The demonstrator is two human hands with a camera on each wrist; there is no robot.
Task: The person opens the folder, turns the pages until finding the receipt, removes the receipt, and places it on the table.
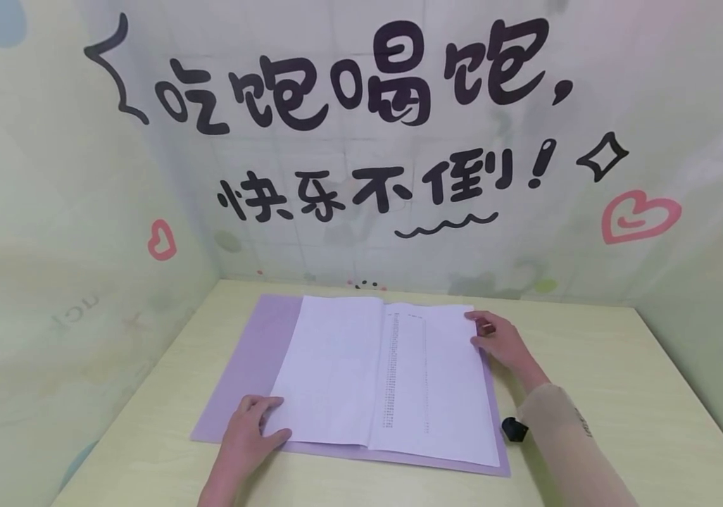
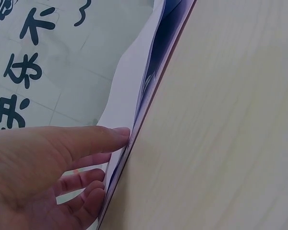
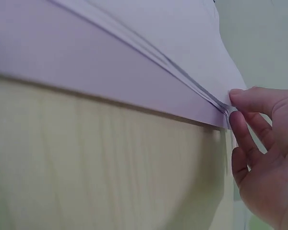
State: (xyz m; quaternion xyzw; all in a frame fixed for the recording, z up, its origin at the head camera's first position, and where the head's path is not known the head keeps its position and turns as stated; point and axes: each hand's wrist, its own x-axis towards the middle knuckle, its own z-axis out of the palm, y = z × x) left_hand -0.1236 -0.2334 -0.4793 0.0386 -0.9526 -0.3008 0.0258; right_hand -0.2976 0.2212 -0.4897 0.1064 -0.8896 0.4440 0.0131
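Observation:
A booklet with white pages and a purple cover (image 1: pixel 243 359) lies spread on the table. Its left page (image 1: pixel 329 366) is blank, while a column of small print runs down the right page (image 1: pixel 456 394). My left hand (image 1: pixel 248 431) rests at the lower left corner of the left page, thumb and fingertips on the paper and apart. At the upper right corner my right hand (image 1: pixel 502 343) pinches the edge of the right page. In the right wrist view the thumb of the right hand (image 3: pixel 269 139) lies on top of the paper, with the index fingertip at its edge.
Close to the right sleeve, a small black object (image 1: pixel 514 429) sits on the pale wooden table (image 1: pixel 614 394). Behind the table stands a printed wall covering (image 1: pixel 361 246) with large black characters and pink hearts; similar coverings close off both sides.

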